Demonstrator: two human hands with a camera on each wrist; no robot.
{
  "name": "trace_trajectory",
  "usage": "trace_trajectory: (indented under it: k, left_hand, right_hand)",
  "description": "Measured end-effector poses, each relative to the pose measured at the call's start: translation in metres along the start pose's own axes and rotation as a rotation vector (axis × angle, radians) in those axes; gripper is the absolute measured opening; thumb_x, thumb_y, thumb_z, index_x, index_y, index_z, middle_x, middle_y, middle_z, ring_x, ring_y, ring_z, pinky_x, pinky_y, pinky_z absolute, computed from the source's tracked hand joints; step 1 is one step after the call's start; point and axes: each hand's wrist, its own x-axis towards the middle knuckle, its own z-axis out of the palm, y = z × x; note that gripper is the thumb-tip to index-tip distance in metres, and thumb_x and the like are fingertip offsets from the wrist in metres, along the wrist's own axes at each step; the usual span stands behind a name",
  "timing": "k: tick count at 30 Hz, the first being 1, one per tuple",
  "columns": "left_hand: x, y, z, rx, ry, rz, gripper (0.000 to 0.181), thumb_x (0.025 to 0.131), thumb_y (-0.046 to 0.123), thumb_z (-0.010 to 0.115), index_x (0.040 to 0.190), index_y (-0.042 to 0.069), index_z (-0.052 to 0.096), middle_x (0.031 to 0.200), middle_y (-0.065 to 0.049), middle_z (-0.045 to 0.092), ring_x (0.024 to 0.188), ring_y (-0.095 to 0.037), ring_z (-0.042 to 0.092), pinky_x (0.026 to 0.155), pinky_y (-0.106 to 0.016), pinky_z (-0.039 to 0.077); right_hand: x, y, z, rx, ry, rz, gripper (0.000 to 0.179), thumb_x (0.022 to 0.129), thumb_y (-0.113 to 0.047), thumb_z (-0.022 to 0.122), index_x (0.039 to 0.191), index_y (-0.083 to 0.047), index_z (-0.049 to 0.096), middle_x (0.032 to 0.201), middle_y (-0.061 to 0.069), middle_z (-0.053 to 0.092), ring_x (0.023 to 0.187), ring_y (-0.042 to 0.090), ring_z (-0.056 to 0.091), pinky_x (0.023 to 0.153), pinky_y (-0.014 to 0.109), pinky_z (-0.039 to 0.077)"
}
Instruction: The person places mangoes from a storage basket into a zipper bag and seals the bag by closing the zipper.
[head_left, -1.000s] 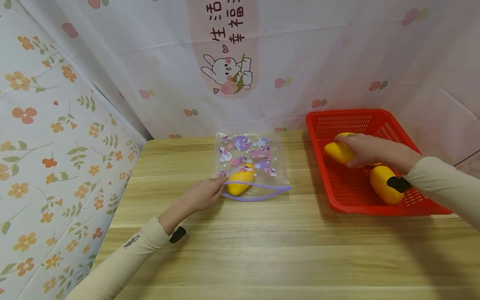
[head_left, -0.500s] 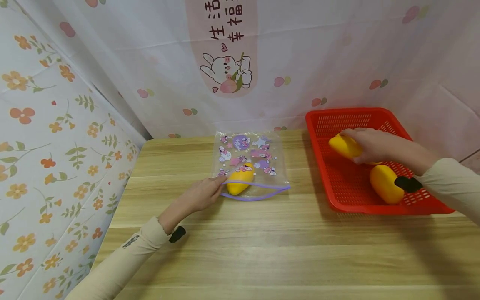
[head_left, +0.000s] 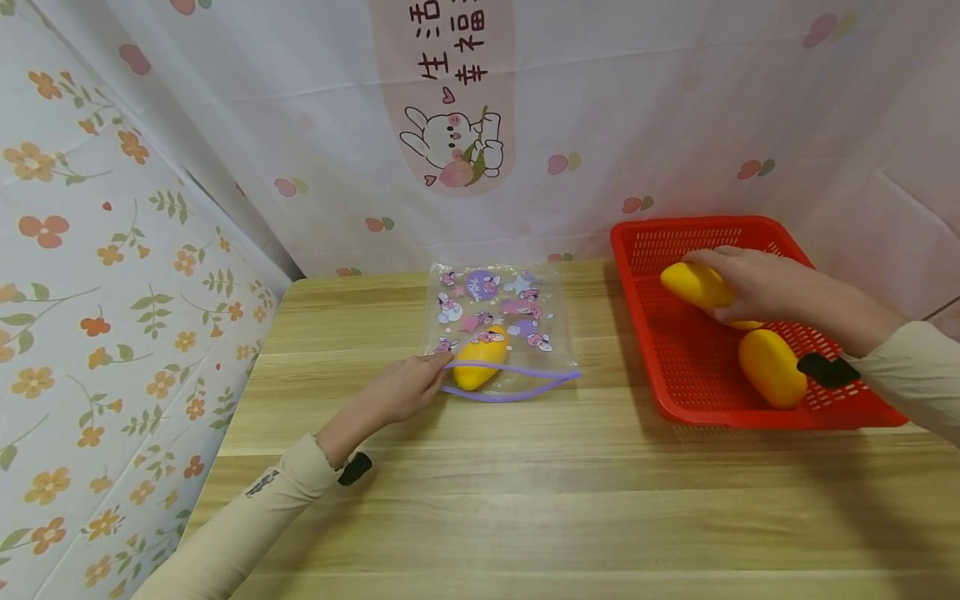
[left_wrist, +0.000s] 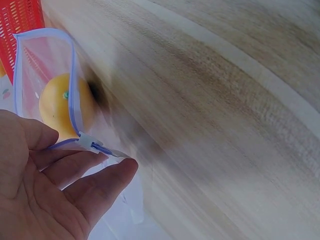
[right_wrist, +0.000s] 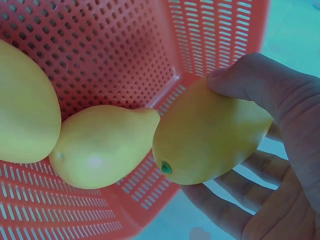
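Note:
My right hand point(head_left: 772, 287) grips a yellow mango point(head_left: 697, 284) inside the red basket point(head_left: 654, 367), thumb on one side and fingers on the other in the right wrist view. A small green stem spot shows on the end of this mango point(right_wrist: 207, 135). Two other mangoes lie in the basket, one point(right_wrist: 102, 147) beside the held one and another point(head_left: 772, 368) nearer the front. At the left, my left hand point(head_left: 397, 390) holds the left corner of a clear printed zip bag point(head_left: 540, 312) by its white slider point(left_wrist: 89, 141). One mango point(head_left: 480, 357) lies inside the bag, near its parted purple mouth.
The bag lies flat on a wooden table point(head_left: 480, 492), left of the basket. Behind the table hangs a printed curtain point(head_left: 570, 108), and a floral cloth point(head_left: 112, 292) covers the left side.
My right hand has shifted slightly right and up with the mango in its grip, tilting it. My left hand and the bag have stayed in place.

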Motion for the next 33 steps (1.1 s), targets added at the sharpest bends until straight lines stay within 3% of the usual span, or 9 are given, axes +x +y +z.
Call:
trace_trajectory:
  k: [5, 10, 15, 22, 28, 33]
  left_hand:
    - [0.0, -0.001, 0.0, -0.003, -0.01, -0.006, 0.037, 0.107, 0.012, 0.051, 0.14, -0.004, 0.056, 0.129, -0.021, 0.065, 0.085, -0.023, 0.065, 0.081, -0.044, 0.058]
    - [0.002, -0.001, 0.0, -0.008, -0.018, -0.011, 0.038, 0.107, 0.012, 0.051, 0.14, -0.004, 0.056, 0.123, -0.02, 0.067, 0.071, -0.019, 0.056, 0.067, -0.035, 0.054]
    - [0.001, -0.001, 0.0, -0.005, -0.014, -0.01, 0.037, 0.107, 0.013, 0.05, 0.14, -0.004, 0.056, 0.124, -0.021, 0.067, 0.073, -0.019, 0.056, 0.068, -0.036, 0.054]
    - [0.002, -0.001, -0.001, -0.015, -0.02, -0.019, 0.038, 0.107, 0.013, 0.05, 0.141, -0.004, 0.056, 0.124, -0.02, 0.067, 0.068, -0.018, 0.053, 0.058, -0.031, 0.047]
    - [0.001, -0.001, -0.001, -0.014, -0.02, -0.016, 0.038, 0.106, 0.012, 0.051, 0.14, -0.004, 0.056, 0.126, -0.02, 0.066, 0.074, -0.019, 0.055, 0.065, -0.033, 0.05]
    - [0.001, -0.002, -0.001, -0.016, -0.016, -0.014, 0.037, 0.106, 0.012, 0.051, 0.139, -0.003, 0.057, 0.117, -0.018, 0.069, 0.074, -0.02, 0.056, 0.066, -0.035, 0.053]
  right_hand:
    - [-0.003, -0.003, -0.003, 0.0, 0.015, -0.004, 0.083, 0.075, -0.008, 0.09, 0.144, 0.001, 0.044, 0.131, 0.03, 0.053, 0.109, 0.043, 0.054, 0.088, 0.064, 0.049]
    - [-0.005, -0.007, -0.005, 0.001, 0.037, -0.018, 0.084, 0.075, -0.007, 0.089, 0.146, 0.0, 0.044, 0.132, 0.03, 0.053, 0.111, 0.044, 0.053, 0.088, 0.063, 0.048]
    - [-0.006, -0.013, -0.007, 0.034, 0.07, -0.022, 0.081, 0.076, -0.006, 0.088, 0.145, -0.001, 0.047, 0.134, 0.029, 0.052, 0.114, 0.044, 0.052, 0.089, 0.063, 0.048]
    - [-0.009, -0.024, -0.009, 0.086, 0.119, -0.012, 0.079, 0.075, -0.004, 0.088, 0.143, -0.004, 0.049, 0.133, 0.024, 0.054, 0.11, 0.04, 0.052, 0.087, 0.06, 0.051]
    - [-0.009, -0.033, -0.009, 0.126, 0.13, -0.005, 0.078, 0.075, -0.003, 0.088, 0.143, -0.004, 0.05, 0.131, 0.022, 0.056, 0.105, 0.036, 0.052, 0.086, 0.056, 0.05]
    - [-0.008, -0.038, -0.007, 0.132, 0.157, -0.007, 0.078, 0.075, -0.005, 0.088, 0.143, -0.003, 0.05, 0.131, 0.022, 0.057, 0.102, 0.035, 0.054, 0.084, 0.053, 0.051]
